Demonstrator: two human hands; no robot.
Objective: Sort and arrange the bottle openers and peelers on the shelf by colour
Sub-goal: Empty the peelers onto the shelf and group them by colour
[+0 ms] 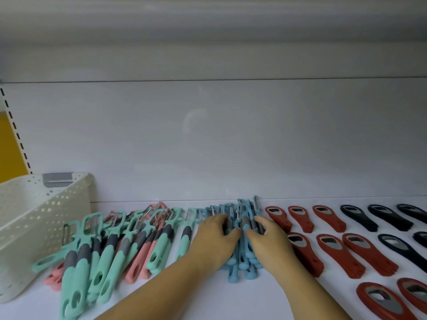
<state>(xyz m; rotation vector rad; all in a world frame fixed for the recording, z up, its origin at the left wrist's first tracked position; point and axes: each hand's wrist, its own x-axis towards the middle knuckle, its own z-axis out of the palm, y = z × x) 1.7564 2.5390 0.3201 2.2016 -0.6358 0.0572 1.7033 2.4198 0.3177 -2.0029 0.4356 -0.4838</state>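
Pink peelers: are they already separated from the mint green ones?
No, the pink peelers lie mixed in one pile with the mint green peelers.

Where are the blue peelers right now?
Head view, mid-shelf: the blue peelers lie under the left hand and right hand, between mint peelers and red bottle openers.

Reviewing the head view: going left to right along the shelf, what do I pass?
white perforated basket → mixed pile of mint-green and pink peelers → blue peelers, gripped by the left hand and right hand → red bottle openers → dark navy bottle openers
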